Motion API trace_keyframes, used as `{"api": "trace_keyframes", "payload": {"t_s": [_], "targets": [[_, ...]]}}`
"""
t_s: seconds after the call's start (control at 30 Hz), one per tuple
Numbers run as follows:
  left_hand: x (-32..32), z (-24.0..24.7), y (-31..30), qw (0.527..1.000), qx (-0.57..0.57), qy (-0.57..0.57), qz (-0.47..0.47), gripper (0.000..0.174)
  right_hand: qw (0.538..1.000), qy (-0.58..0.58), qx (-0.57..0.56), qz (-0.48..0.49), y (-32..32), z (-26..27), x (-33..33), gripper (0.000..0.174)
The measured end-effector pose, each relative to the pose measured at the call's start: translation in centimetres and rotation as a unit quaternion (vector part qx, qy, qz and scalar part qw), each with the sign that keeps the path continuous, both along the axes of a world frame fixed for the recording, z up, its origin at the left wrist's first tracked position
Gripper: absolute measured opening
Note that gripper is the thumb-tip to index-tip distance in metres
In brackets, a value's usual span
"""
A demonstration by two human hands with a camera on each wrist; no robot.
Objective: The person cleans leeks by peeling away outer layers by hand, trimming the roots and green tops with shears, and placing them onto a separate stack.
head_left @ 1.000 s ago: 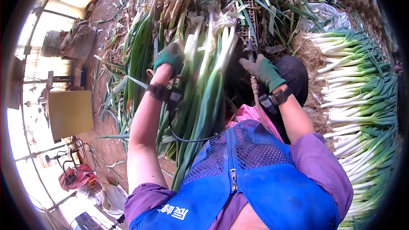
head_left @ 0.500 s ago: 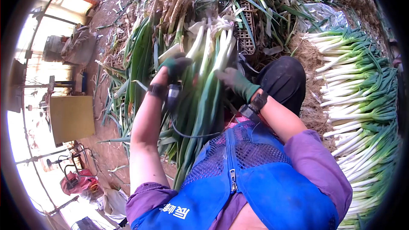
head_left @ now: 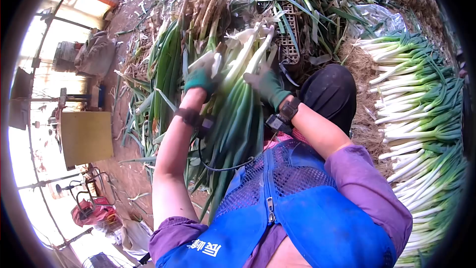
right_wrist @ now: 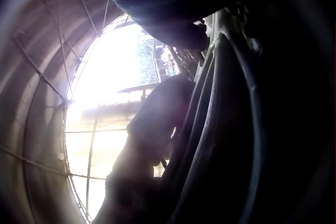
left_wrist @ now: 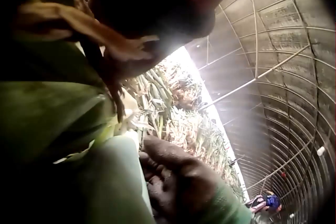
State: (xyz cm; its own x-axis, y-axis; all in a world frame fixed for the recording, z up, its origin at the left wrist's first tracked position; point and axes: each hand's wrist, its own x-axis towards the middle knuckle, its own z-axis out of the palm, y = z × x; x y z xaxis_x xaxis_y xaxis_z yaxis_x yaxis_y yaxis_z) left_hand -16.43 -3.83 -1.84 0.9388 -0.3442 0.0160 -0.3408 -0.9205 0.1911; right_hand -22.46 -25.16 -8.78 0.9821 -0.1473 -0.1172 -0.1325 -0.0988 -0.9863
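Note:
Long green onions (head_left: pixel 233 114) with white shafts lie in a bunch before the person, roots away and leaves toward the vest. The left hand (head_left: pixel 200 80), in a dark glove with a green cuff, is at the left side of the bunch, its fingers at a pale onion shaft (head_left: pixel 201 61). At the right side, the gloved right hand (head_left: pixel 267 85) grips the onions where white turns green. Its curled fingers (left_wrist: pixel 178 174) show against a leaf in the left wrist view. A thin curved hose (head_left: pixel 288 75) lies beyond the right hand.
Cleaned green onions (head_left: pixel 416 134) are stacked in a long row at the right. Loose leaves and trimmings (head_left: pixel 317 15) heap up ahead around a plastic crate (head_left: pixel 288 44). Uncleaned onions (head_left: pixel 166 64) lie left of the bunch. The person's knee (head_left: pixel 329 94) is raised at the right.
The right hand has let go of the hose-fed tool and moved left onto the onion bunch. The left hand has shifted slightly, staying at the bunch's left side.

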Motion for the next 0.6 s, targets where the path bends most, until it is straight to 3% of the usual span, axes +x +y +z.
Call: {"api": "trace_keyframes", "payload": {"t_s": [0.03,0.13,0.17,0.2,0.27,0.33,0.4,0.47,0.53,0.57,0.6], "targets": [[0.8,0.0,-0.7,0.993,-0.019,0.119,0.003,0.055,0.998,0.046,0.044,0.014,-0.2,0.4,-0.7,0.044],[1.2,-0.9,-4.0,0.971,-0.015,0.239,0.026,0.048,0.985,0.105,0.136,0.017,-0.2,-2.7,0.3,0.04],[1.0,-1.4,-4.5,0.955,-0.064,0.289,0.031,0.049,0.982,0.111,0.148,0.036,-0.7,-2.6,0.8,0.039],[1.0,-1.9,-5.4,0.976,0.002,0.216,0.005,0.047,0.979,0.116,0.159,0.054,-1.4,-2.4,1.5,0.039],[1.2,-2.3,-5.9,0.98,0.056,0.189,-0.004,0.046,0.975,0.128,0.172,0.061,-1.9,-1.6,1.7,0.038],[1.9,-0.7,-5.4,0.965,-0.005,0.263,0.021,0.047,0.973,0.14,0.178,0.044,-1.2,1.0,1.4,0.038],[3.0,-0.6,-3.4,0.944,-0.148,0.283,0.077,0.033,0.976,0.153,0.137,0.065,-0.5,2.7,1.8,0.038],[4.2,-0.3,-1.2,0.881,-0.325,0.322,0.123,0.024,0.964,0.111,0.214,0.111,0.4,4.8,0.5,0.042],[3.1,3.0,-1.2,0.833,-0.411,0.333,0.162,0.024,0.976,0.116,0.141,0.119,1.5,3.7,0.3,0.048],[2.5,4.4,-1.4,0.84,-0.388,0.336,0.176,0.024,0.98,0.127,0.098,0.118,1.9,2.8,0.3,0.05],[2.2,3.7,-0.7,0.793,-0.462,0.363,0.159,0.023,0.982,0.137,0.056,0.115,2.5,1.4,0.6,0.051]]}}
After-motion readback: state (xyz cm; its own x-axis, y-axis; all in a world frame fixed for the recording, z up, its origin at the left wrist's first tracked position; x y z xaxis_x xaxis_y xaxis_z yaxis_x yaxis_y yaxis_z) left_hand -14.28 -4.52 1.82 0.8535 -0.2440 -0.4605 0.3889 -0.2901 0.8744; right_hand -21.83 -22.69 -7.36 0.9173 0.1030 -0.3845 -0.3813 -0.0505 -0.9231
